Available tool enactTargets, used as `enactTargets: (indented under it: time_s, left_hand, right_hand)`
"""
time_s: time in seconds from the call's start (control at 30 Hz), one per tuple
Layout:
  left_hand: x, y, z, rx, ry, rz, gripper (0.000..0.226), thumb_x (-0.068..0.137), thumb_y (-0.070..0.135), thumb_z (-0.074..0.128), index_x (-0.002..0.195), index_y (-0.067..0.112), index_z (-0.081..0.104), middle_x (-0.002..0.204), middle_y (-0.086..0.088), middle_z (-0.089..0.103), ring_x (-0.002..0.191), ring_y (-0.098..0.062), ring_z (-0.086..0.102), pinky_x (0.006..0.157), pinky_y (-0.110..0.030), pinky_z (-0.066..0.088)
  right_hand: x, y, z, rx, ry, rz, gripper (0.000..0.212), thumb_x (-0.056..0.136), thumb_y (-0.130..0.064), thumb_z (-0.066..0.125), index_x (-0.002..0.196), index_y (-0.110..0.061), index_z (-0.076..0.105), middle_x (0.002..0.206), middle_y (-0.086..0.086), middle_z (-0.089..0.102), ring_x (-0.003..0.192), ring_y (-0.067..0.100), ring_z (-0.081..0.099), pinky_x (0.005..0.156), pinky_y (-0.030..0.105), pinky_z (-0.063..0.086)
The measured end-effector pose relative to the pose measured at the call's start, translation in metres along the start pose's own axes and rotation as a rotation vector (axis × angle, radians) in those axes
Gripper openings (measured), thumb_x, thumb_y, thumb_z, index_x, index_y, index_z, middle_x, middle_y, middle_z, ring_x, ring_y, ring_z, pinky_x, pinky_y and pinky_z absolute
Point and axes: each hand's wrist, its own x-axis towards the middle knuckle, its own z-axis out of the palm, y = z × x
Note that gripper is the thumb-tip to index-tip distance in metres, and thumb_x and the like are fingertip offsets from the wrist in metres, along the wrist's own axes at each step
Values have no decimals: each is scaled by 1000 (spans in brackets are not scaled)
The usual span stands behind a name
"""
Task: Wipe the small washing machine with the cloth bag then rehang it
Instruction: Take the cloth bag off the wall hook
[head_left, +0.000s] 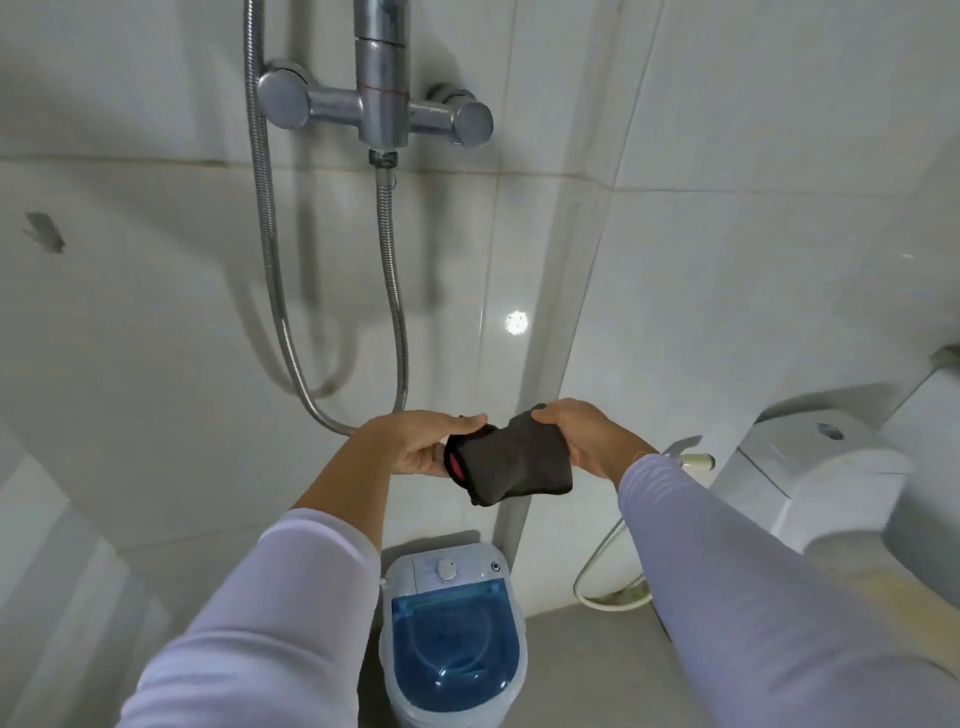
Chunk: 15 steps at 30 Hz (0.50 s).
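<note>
A dark grey cloth bag with a red inside showing at its left end hangs in the air between both hands. My left hand grips its left end and my right hand grips its upper right corner. Far below them, on the floor against the wall, stands the small washing machine, white with a blue see-through lid and a round dial at its back. The bag is well above the machine and does not touch it.
A chrome shower mixer with metal hoses is fixed on the tiled wall above. A white toilet stands at the right, with a spray hose beside it. Grey floor lies right of the machine.
</note>
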Motion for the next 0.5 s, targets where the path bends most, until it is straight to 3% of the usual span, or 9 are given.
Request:
enactTargets:
  time_s: [0.1,0.17,0.33,0.4,0.5]
  left_hand:
    - [39,-17,17,46,-7,53,71,81,5,72,141,15,35,131,-14,55,113,-28,61,95,-39,50]
    - [68,-30,28,128,-4,73,75,75,0,77,137,23,40,127,-13,55,115,-30,59,96,-37,51]
    - [151,-70,40,568,120,139,57,67,4,82,119,17,62,121,-7,62,110,-23,59,97,-31,50]
    - [183,-89,39,774,192,162,50,67,13,82,115,14,67,115,-6,68,107,-22,62,95,-30,51]
    - [226,-115,35,900,266,198,43,71,21,80,111,10,69,109,-8,70,100,-22,65,84,-27,51]
  right_hand:
    - [15,33,-22,-20,33,-19,42,92,-16,56,131,-22,46,115,8,59,105,25,57,97,39,49]
    - [32,59,-35,-35,-18,-13,53,88,-17,62,134,-32,42,118,7,59,108,24,58,98,39,49]
    - [85,127,-48,-201,-143,29,56,79,-8,70,132,-17,51,122,4,58,115,26,54,99,37,46]
    - [106,156,-44,-275,-172,32,47,78,-3,69,123,-13,56,116,6,61,110,27,55,96,36,47]
    - [142,199,-36,-365,-186,42,35,77,1,68,110,-9,62,105,9,64,96,25,60,86,33,52]
